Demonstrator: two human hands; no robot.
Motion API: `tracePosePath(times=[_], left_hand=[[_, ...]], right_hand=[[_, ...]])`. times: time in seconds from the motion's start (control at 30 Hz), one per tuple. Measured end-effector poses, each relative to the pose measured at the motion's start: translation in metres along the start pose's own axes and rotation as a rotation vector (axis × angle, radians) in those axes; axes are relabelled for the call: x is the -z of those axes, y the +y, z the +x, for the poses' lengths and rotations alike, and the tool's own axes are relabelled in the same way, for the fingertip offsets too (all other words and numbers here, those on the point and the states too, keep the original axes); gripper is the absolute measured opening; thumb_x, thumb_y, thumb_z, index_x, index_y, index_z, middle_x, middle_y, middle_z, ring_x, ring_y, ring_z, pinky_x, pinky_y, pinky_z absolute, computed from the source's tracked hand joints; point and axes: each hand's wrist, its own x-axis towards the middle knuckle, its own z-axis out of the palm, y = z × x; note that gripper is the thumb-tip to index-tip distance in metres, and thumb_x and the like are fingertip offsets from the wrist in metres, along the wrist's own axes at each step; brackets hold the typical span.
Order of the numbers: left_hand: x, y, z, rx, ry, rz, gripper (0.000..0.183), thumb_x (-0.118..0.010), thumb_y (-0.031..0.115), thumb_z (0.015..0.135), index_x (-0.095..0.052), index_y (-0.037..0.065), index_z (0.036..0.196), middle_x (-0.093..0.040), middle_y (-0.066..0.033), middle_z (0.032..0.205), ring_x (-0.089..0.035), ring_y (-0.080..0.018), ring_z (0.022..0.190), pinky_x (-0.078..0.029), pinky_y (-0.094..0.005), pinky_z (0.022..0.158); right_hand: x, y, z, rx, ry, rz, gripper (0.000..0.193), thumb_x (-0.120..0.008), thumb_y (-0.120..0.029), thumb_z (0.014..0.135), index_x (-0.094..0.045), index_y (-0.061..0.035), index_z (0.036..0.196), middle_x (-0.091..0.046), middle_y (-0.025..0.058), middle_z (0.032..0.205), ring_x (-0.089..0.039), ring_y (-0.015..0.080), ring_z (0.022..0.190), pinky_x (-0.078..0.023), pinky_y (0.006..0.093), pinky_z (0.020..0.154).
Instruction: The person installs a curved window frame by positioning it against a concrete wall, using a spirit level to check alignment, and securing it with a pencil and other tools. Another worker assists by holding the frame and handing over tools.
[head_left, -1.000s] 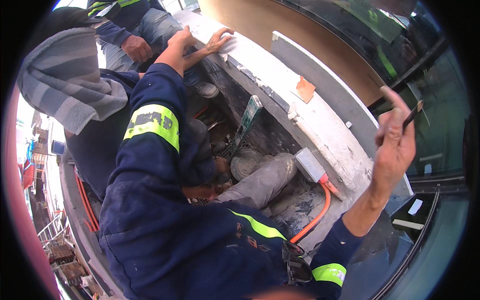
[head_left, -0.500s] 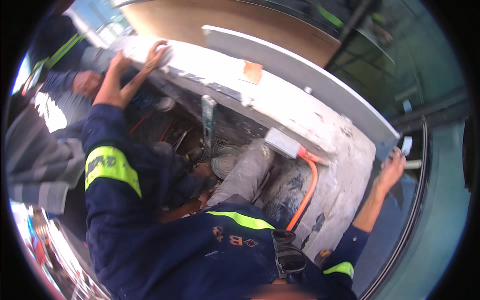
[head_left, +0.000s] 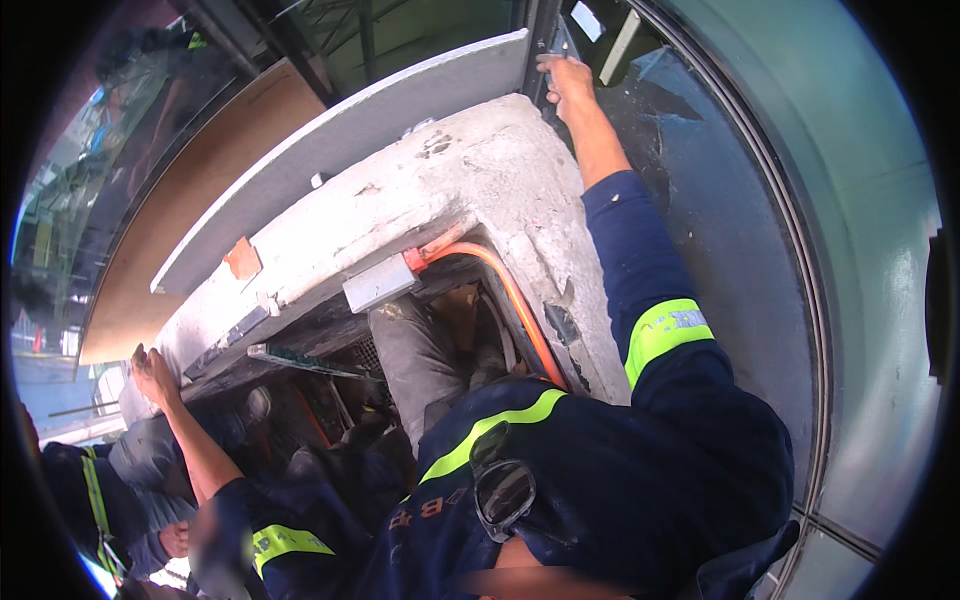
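My left hand point(head_left: 150, 365) rests on the near edge of a rough concrete ledge point(head_left: 470, 190), arm stretched out to the left. My right hand point(head_left: 565, 75) reaches far up, fingers curled on a dark metal frame point(head_left: 545, 40) beside a long white panel point(head_left: 350, 150). I cannot see whether it also holds anything small. Below the ledge is a dark pit with my grey-trousered leg point(head_left: 415, 360) in it. An orange cable point(head_left: 520, 300) curves down from a small grey box point(head_left: 378, 283) fixed under the ledge.
Another person in blue workwear with a reflective stripe point(head_left: 95, 490) crouches at lower left. A brown wooden board point(head_left: 170, 200) lies behind the white panel. Dark glasses point(head_left: 503, 490) hang on my chest. A grey-green curved wall point(head_left: 860, 250) closes the right side.
The view has swung round. My right hand went from raised in the air with a thin dark tool to up on the metal frame. My left hand stays on the ledge.
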Motion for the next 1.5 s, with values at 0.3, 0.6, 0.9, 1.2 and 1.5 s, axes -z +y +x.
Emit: tracePosePath(times=[0.3,0.6,0.9,1.2,1.5], left_hand=[[0.027,0.037,-0.057,-0.001,-0.12,0.189,0.051,-0.063,0.026,0.092,-0.073,0.002,0.135,-0.073,-0.0248,0.132,-0.071,-0.0384,0.123,-0.053,-0.0471,0.108],[0.037,0.08,-0.122,-0.044,-0.215,0.204,0.045,-0.065,0.024,0.091,-0.077,0.002,0.128,-0.078,-0.024,0.119,-0.073,-0.041,0.112,-0.055,-0.0481,0.103],[0.035,0.246,-0.142,-0.421,-0.017,-0.017,0.033,-0.061,0.0,0.091,-0.076,0.001,0.12,-0.075,-0.0186,0.12,-0.072,-0.0362,0.115,-0.055,-0.0462,0.103],[0.001,0.558,-0.091,-1.045,0.066,-0.473,0.036,-0.067,-0.001,0.095,-0.076,0.012,0.128,-0.075,-0.0126,0.12,-0.069,-0.0333,0.12,-0.05,-0.0473,0.108],[-0.022,0.726,-0.08,-1.008,-0.649,-0.701,0.039,-0.077,0.026,0.097,-0.074,0.006,0.131,-0.075,-0.014,0.113,-0.072,-0.0258,0.092,-0.058,-0.0381,0.074]], right_hand=[[0.005,0.025,0.002,-0.132,-0.16,0.046,0.021,-0.068,-0.016,0.099,-0.077,-0.0052,0.116,-0.073,0.0023,0.09,-0.039,0.007,0.057,-0.03,0.0273,0.048],[0.008,0.018,0.006,-0.115,-0.196,0.023,0.016,-0.075,-0.013,0.095,-0.078,-0.0062,0.109,-0.057,-0.0034,0.077,-0.039,0.0082,0.061,-0.031,0.029,0.05],[-0.006,0.036,0.021,-0.03,-0.107,-0.012,0.009,-0.07,-0.011,0.091,-0.073,-0.0031,0.095,-0.058,-0.0001,0.074,-0.044,0.0109,0.059,-0.029,0.0343,0.048],[-0.005,0.035,-0.009,0.054,-0.067,-0.346,0.034,-0.062,-0.018,0.094,-0.074,-0.0039,0.122,-0.073,0.0183,0.109,-0.066,0.0336,0.104,-0.05,0.0433,0.089],[-0.008,-0.007,-0.036,-0.023,-0.09,-0.614,0.039,-0.057,-0.018,0.103,-0.067,0.003,0.134,-0.078,0.0252,0.108,-0.076,0.0386,0.101,-0.056,0.0437,0.094]])
